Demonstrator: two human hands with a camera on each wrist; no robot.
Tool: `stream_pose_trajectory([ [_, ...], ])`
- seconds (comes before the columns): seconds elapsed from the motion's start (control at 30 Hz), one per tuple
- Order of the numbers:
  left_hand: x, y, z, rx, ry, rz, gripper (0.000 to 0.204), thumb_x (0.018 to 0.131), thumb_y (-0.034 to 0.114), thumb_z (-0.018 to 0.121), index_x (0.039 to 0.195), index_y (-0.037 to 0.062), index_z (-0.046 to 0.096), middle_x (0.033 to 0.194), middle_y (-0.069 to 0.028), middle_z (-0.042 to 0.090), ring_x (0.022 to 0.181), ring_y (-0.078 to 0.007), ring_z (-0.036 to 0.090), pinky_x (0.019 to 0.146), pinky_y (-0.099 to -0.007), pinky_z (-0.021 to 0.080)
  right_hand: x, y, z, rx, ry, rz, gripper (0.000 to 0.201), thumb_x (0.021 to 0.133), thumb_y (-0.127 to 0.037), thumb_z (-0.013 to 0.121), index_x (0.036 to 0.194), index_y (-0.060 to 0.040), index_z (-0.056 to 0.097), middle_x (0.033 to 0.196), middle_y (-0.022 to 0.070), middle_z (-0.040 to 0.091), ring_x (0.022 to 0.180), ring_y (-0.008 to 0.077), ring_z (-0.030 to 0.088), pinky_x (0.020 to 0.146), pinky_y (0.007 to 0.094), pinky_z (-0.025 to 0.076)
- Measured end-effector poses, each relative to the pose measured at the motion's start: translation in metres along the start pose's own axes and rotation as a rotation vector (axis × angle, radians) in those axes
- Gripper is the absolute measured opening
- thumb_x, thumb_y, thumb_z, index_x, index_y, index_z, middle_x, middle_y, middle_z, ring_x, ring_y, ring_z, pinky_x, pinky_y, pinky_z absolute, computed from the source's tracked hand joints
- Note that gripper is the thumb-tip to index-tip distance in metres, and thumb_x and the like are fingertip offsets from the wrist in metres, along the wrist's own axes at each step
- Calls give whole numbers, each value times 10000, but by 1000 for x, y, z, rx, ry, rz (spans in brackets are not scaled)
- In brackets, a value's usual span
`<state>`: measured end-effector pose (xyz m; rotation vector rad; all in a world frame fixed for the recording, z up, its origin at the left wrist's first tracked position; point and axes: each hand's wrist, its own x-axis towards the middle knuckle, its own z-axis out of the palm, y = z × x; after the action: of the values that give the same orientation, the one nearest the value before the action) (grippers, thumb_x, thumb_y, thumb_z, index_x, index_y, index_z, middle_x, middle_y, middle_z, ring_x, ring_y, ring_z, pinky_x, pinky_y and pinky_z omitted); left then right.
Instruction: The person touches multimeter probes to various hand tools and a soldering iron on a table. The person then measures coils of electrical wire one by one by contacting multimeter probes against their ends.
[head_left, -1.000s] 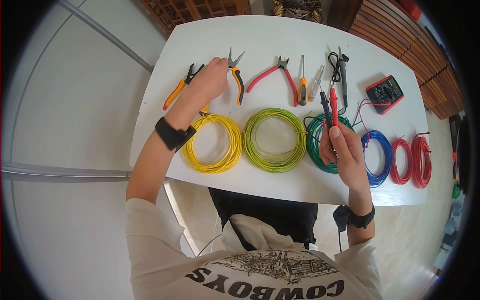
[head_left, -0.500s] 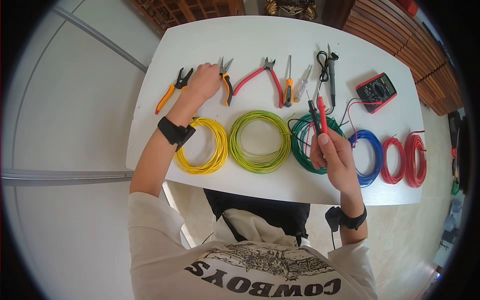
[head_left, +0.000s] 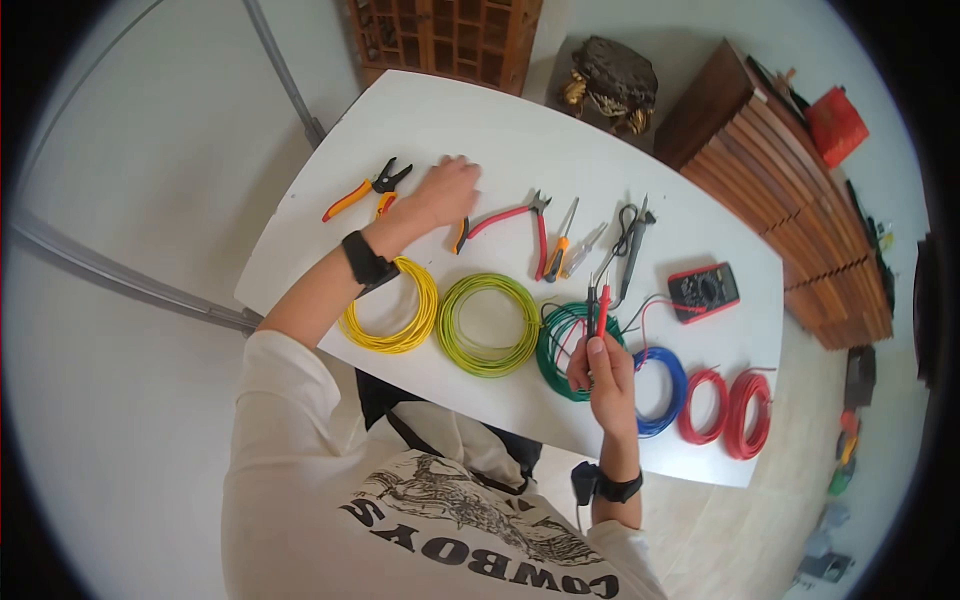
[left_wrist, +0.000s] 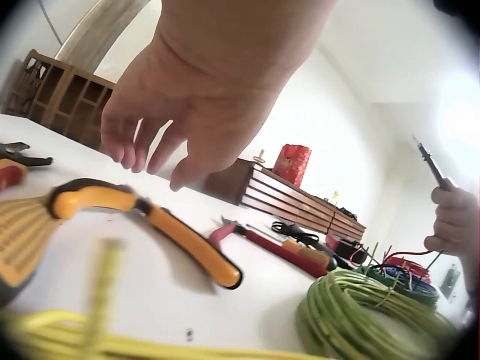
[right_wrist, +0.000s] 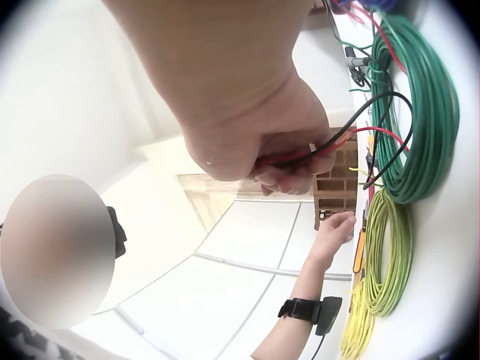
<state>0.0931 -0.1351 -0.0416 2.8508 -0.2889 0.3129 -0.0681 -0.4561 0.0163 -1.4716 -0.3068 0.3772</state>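
Note:
My right hand (head_left: pixel 610 385) grips two multimeter probes, a black probe (head_left: pixel 590 315) and a red probe (head_left: pixel 603 312), tips pointing up, above the green wire coil (head_left: pixel 560 378). Their leads trail from the fist in the right wrist view. Over the back left of the table, my left hand (head_left: pixel 445 192) hovers with fingers loosely bent downward and nothing in them. Beneath it lie pliers with orange-and-black handles (left_wrist: pixel 191 244); the hand hides their jaws in the head view. Wire strippers (head_left: pixel 385 183) lie to its left, red-handled cutters (head_left: pixel 542 225) to its right.
A screwdriver (head_left: pixel 558 258), a clear-handled screwdriver (head_left: pixel 582 255), a soldering iron (head_left: pixel 632 250) and a multimeter (head_left: pixel 703 292) lie rightward. Yellow (head_left: pixel 425 310), yellow-green (head_left: pixel 443 335), blue (head_left: pixel 680 385) and red coils (head_left: pixel 708 375) line the front. A wooden cabinet (head_left: pixel 440 40) stands behind.
The head view has tilted and shifted. My left hand has moved rightward over the pliers, covering their jaws, which showed beside it before. The right hand keeps holding both probes.

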Motion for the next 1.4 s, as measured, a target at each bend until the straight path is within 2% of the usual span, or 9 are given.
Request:
stream_pose_trajectory([
  [0.2,35,67,18,-3,-311,80,246,820,139,615,1027,6,619,1057,-215,622,1014,-385,600,862,-470,503,10,1,0,-38,17,-18,377,1045,-292,391,787,-35,488,584,-5,400,522,96,398,498,240,324],
  [0.4,45,74,28,-94,-288,72,243,786,17,561,1011,-71,586,1019,-251,633,922,-400,651,787,-462,535,7,-1,-11,-34,47,-54,367,1042,-303,406,822,-29,510,584,3,407,525,104,422,493,238,322],
  [0.67,44,83,-7,-224,-77,101,240,771,-71,497,1008,-88,462,864,-317,622,868,-445,637,688,-467,527,11,-8,-9,-109,99,-8,389,1033,-342,421,813,-34,511,586,6,406,530,105,423,489,241,329],
  [0.77,34,81,-26,-157,77,167,269,815,-67,470,1084,-59,459,907,-285,642,868,-430,641,696,-462,526,15,-11,-9,-143,125,-18,416,1030,-363,419,779,-40,496,587,7,415,534,103,435,470,233,345],
  [0.83,18,78,-29,-343,313,213,264,892,-13,468,1155,4,474,935,-221,659,862,-407,646,699,-460,518,15,-17,-6,-132,169,-14,407,1031,-343,420,774,-38,503,591,1,437,535,90,427,484,228,336],
  [0.97,-24,88,-58,-505,206,194,171,937,71,489,1095,31,539,925,-201,657,867,-396,633,712,-447,501,27,-10,-12,-103,184,-67,379,1032,-306,429,795,-23,519,611,-13,425,546,74,398,501,230,322],
  [1.07,-59,95,-69,-718,99,262,169,960,108,513,1100,32,571,882,-187,645,788,-369,624,669,-417,479,32,-10,-10,-155,143,-60,368,1034,-281,426,798,-13,511,610,-21,393,548,74,371,501,236,319],
  [1.17,-77,98,-66,-833,-18,262,219,986,69,476,1164,-5,579,732,-68,535,628,-121,477,587,-243,412,32,-9,-4,-170,120,-29,350,1036,-264,427,807,-12,509,602,-28,374,543,71,344,499,236,309],
  [1.4,-85,99,-68,-950,-82,268,230,994,59,446,1159,-7,592,712,-23,526,626,-73,463,569,-217,383,31,-8,6,-168,25,-34,312,1035,-227,435,829,-7,515,595,-34,367,541,60,328,495,227,281],
])
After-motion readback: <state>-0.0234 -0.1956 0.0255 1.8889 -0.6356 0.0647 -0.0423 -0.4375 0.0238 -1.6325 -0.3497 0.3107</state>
